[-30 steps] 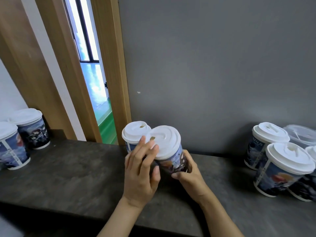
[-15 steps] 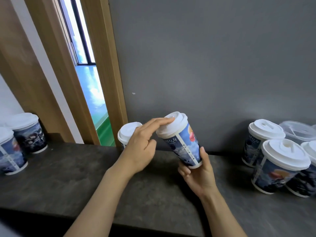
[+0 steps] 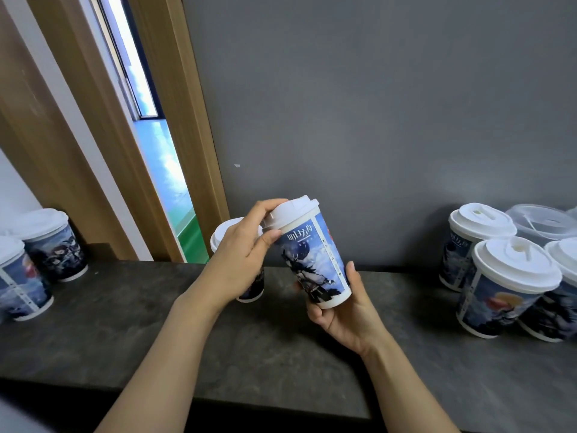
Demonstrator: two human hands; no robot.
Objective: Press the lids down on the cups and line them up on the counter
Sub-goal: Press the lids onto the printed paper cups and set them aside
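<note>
The cup [image 3: 315, 257] is held off the counter [image 3: 131, 314], tilted w/ its top leaning left, above the middle of the surface nr the back edge. Right hand [image 3: 340, 310] cradles the base, fingers curled round the bottom and thumb up the side. Left hand [image 3: 243, 260] has its fingers curled over the white lid [image 3: 292, 210], thumb pinching at the rim. Best way to finish the press, I'd say: steady the base firmly, work thumb and fingers round the whole rim so the lid seats evenly, and don't squeeze the paper wall hard or it may buckle. Better still, set it upright on the counter first, then push down. Another lidded cup [image 3: 223, 235] stands just behind the left hand nr the back edge, mostly hidden; it looks like the neighbour to line up beside, so lower w/ care not to knock it. Toward the left end stand two more lidded cups [image 3: 46, 245], close together. At the right end sits a cluster of lidded cups [image 3: 505, 285] touching or nearly so, w/ clear plastic lids [image 3: 543, 223] behind them agst the grey wall [image 3: 374, 104]. A wooden door frame [image 3: 175, 120] rises behind the counter's left half. The stretch btwn middle cup and right cluster has no cups.
</note>
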